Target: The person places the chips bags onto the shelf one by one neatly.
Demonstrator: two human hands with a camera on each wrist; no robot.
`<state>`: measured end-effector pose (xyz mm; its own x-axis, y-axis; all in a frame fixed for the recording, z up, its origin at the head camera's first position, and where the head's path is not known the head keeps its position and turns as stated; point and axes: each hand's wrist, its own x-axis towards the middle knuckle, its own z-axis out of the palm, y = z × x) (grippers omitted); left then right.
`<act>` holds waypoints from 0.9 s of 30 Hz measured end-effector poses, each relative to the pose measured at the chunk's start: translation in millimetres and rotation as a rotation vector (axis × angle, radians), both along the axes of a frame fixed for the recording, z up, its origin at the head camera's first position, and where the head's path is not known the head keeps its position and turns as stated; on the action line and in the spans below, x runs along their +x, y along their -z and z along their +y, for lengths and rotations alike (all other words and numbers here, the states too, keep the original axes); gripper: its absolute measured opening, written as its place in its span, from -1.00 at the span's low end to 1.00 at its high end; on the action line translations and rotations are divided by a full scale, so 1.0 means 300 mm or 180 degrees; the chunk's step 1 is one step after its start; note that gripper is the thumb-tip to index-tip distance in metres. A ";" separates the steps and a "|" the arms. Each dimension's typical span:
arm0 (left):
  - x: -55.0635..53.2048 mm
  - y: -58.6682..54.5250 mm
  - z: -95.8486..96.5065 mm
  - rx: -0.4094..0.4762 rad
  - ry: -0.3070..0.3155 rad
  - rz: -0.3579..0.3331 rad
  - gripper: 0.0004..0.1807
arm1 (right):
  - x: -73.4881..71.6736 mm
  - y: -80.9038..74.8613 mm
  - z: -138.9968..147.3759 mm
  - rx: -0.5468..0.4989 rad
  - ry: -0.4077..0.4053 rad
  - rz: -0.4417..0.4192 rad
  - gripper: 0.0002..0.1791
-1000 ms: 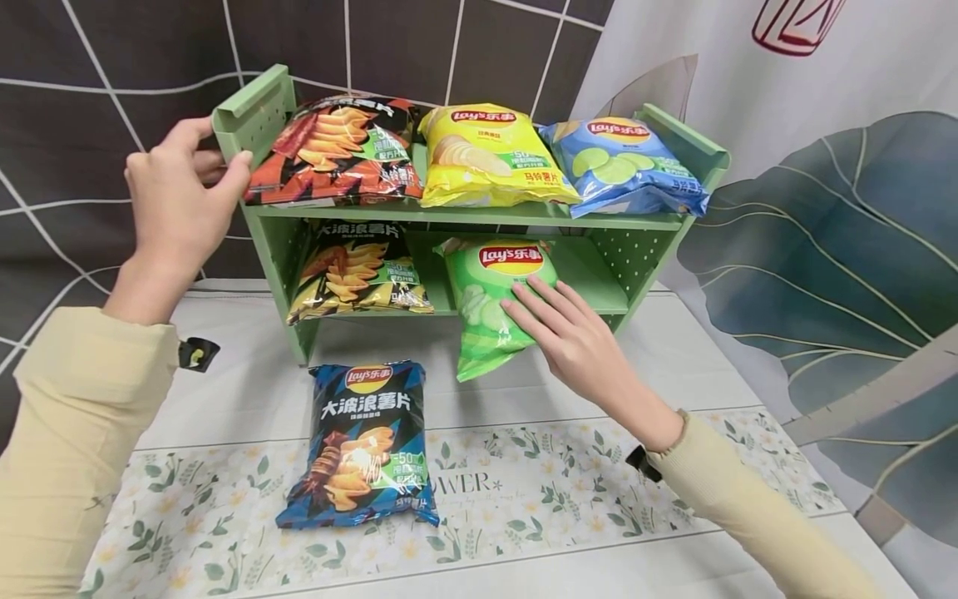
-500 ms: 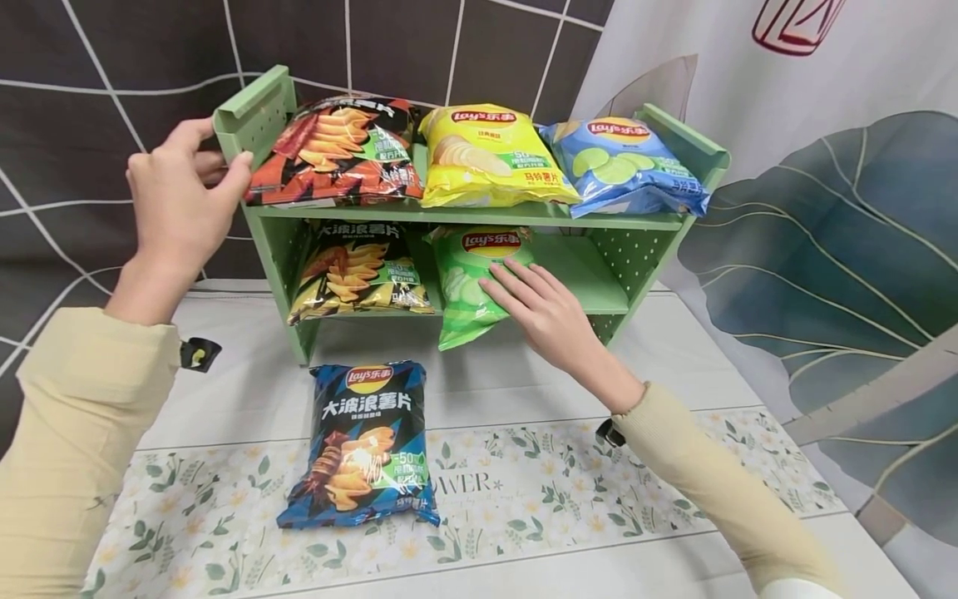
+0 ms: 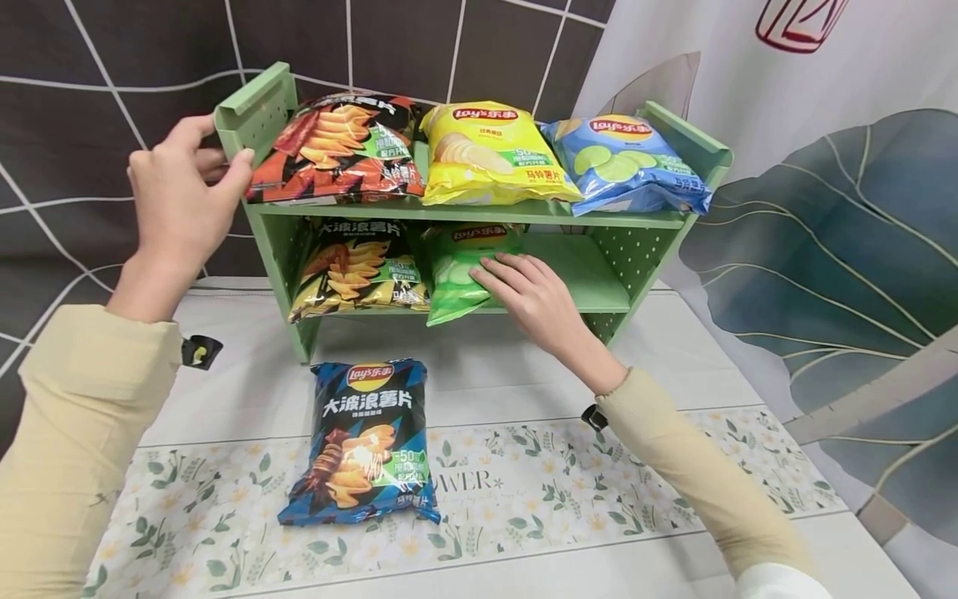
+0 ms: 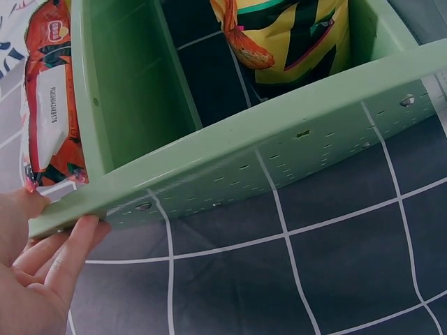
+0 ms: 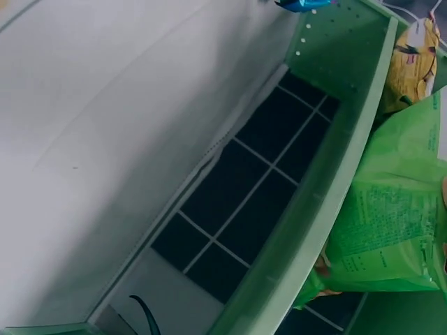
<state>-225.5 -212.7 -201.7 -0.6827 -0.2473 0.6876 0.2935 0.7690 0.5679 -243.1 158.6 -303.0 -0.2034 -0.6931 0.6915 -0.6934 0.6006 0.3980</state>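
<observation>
My left hand (image 3: pixel 183 187) grips the upper front edge of the left side panel of a two-tier green shelf rack (image 3: pixel 629 221). In the left wrist view, the fingers of that hand (image 4: pixel 45 272) are on the panel's outer face. A green Lay's chip bag (image 3: pixel 452 287) leans into the lower tier, its bottom end sticking out past the front edge. My right hand (image 3: pixel 535 304) holds this bag by its right side, fingers across the front and thumb hidden. The right wrist view shows the printed green bag (image 5: pixel 391 216) over the shelf's rim.
On the top tier lie a red bag (image 3: pixel 337 154), a yellow bag (image 3: pixel 494 158) and a light blue bag (image 3: pixel 624 166). A black-and-yellow bag (image 3: pixel 359 274) sits at the lower left. A dark blue bag (image 3: pixel 362 449) lies on the floral tablecloth (image 3: pixel 569 491) in front.
My right hand has moved the green chip bag up, left and back, deeper into the lower tier beside the black-and-yellow bag. The left hand has stayed on the rack.
</observation>
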 end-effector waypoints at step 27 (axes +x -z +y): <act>-0.002 0.000 0.000 0.0026 0.0041 0.0026 -0.54 | -0.088 0.072 0.011 0.0576 0.0488 -0.0853 -0.38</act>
<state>-226.1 -212.8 -201.5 -0.6803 -0.2442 0.6911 0.3080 0.7604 0.5718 -269.6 161.9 -324.7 -0.4721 -0.7469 0.4682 -0.6949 0.6421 0.3236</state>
